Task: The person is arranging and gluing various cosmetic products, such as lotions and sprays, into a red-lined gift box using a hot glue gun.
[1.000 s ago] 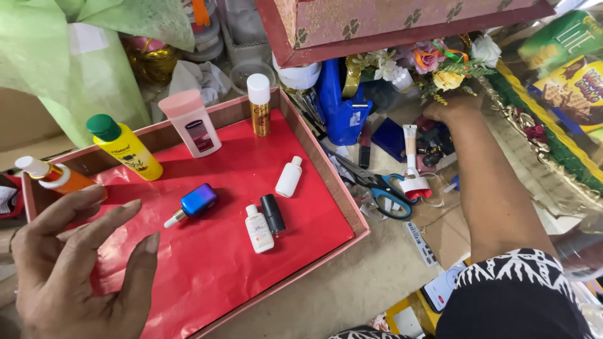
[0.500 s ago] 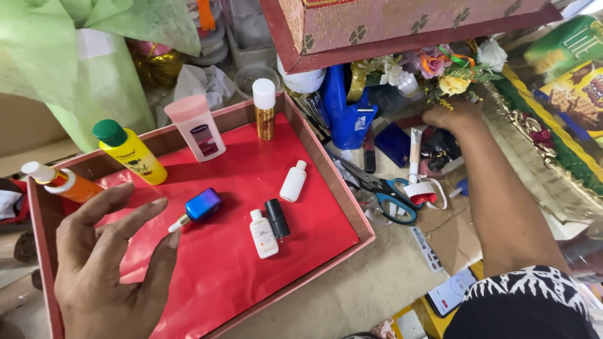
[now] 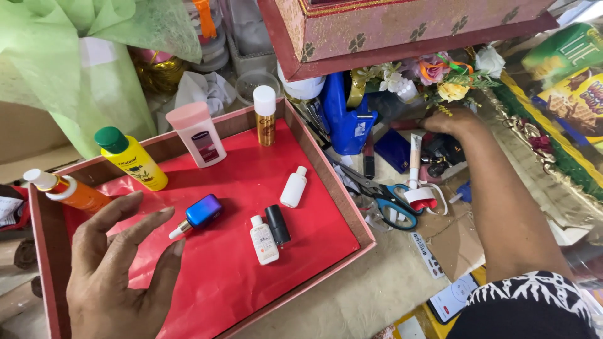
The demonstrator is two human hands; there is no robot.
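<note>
Head view. Left hand [image 3: 119, 276] at 7 o'clock, fingers spread wide, holding nothing, hovering over the shallow red-lined cardboard tray [image 3: 352, 213]. Nearest its fingertips: a small blue-to-purple dropper bottle [image 3: 200, 213], lying on its side on the red lining. Just to its 3 o'clock lie a small white bottle [image 3: 264, 240] and a black tube [image 3: 277, 224], touching side by side. Yellow bottle with green cap [image 3: 130, 158] and pink-capped white bottle [image 3: 197, 133] lean on the tray's far wall, likely for support.

Right hand [image 3: 447, 120] at 2 o'clock, reaching into clutter beyond the blue-handled scissors [image 3: 389, 199] on the worktop; grip hidden, cannot tell.
</note>
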